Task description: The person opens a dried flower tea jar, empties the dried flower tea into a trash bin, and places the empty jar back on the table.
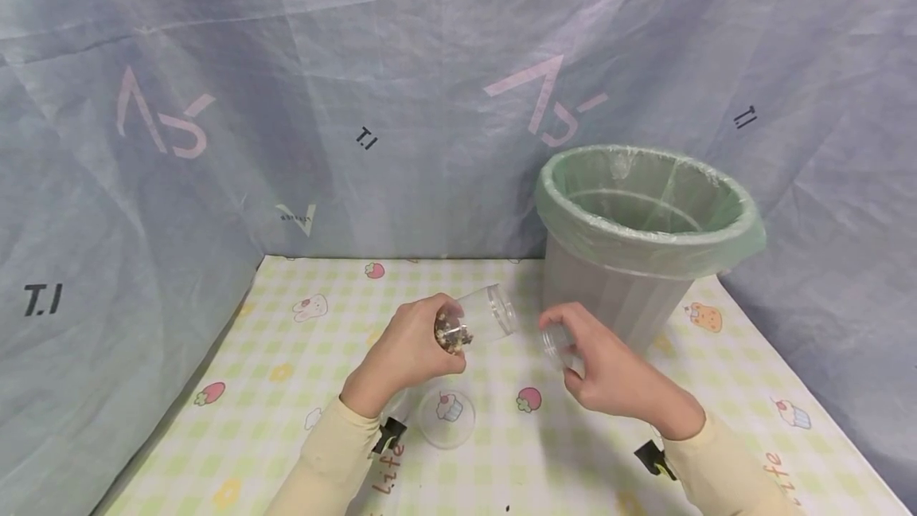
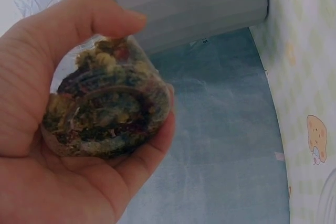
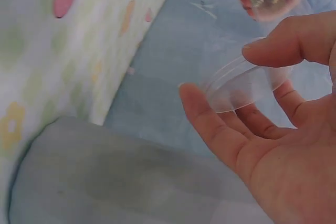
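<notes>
While gripping a clear jar [image 1: 483, 318] with the left hand [image 1: 404, 349], pinches a clear, shallow lid [image 1: 555, 347] in the right hand [image 1: 602, 369]. Curls the left thumb and fingers round the base end of the jar, close against the palm. Holds the jar tipped over on its side in the air above the tabletop [image 1: 301, 396], turning the ringed mouth end toward the right hand. Cradles in that gripped end a dried mix [image 1: 453, 333] of dark, yellowish and a few reddish bits, seen closely from the left wrist. Grasps the lid by its edge between right thumb and fingers, tilted up rather than flat, near the jar's mouth but apart from it.

Has a clear round disc [image 1: 433, 438] lying on the tabletop between the forearms, and a second clear piece [image 1: 396, 402] just beside it, too hidden by the left wrist to identify. Wears cream sleeves [image 1: 325, 448]. Has a grey bin [image 1: 602, 297] farther back, beyond the right hand, lined with a green bag [image 1: 705, 253] folded over the rim. Faces a blue-grey curtain [image 1: 430, 197] printed with letters.
</notes>
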`<state>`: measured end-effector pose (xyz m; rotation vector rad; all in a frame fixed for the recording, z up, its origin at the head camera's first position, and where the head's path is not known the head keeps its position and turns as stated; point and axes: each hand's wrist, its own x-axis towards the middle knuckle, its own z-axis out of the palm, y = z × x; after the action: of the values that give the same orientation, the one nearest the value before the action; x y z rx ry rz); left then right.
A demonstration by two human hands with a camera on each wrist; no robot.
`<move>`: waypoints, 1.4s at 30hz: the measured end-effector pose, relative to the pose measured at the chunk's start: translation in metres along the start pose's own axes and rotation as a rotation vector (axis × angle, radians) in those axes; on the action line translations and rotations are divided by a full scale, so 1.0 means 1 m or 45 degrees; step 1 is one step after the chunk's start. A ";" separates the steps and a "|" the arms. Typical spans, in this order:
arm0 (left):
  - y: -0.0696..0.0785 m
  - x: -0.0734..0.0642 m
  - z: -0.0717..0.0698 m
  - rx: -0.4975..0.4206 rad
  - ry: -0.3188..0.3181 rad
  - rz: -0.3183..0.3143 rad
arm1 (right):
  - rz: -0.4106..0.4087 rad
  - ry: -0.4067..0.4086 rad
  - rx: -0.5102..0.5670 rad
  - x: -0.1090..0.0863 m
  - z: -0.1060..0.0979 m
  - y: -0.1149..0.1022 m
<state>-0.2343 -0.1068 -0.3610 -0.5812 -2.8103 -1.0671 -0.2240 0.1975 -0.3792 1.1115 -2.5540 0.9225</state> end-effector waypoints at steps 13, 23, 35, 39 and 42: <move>-0.001 -0.001 -0.001 -0.024 0.031 -0.009 | 0.129 -0.123 -0.159 -0.021 0.006 0.005; -0.001 -0.001 -0.005 -0.028 0.048 -0.008 | 0.189 -0.219 -0.214 -0.037 0.014 0.013; -0.002 0.001 -0.006 -0.035 0.047 -0.018 | 0.187 -0.312 -0.232 -0.051 0.021 0.022; -0.002 0.000 -0.006 -0.035 0.053 -0.027 | 0.199 -0.347 -0.235 -0.054 0.024 0.023; -0.003 -0.001 -0.006 -0.032 0.056 -0.036 | 0.208 -0.361 -0.245 -0.055 0.026 0.024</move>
<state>-0.2351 -0.1128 -0.3581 -0.5157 -2.7793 -1.1078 -0.2013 0.2264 -0.4340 1.0559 -2.9251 0.5671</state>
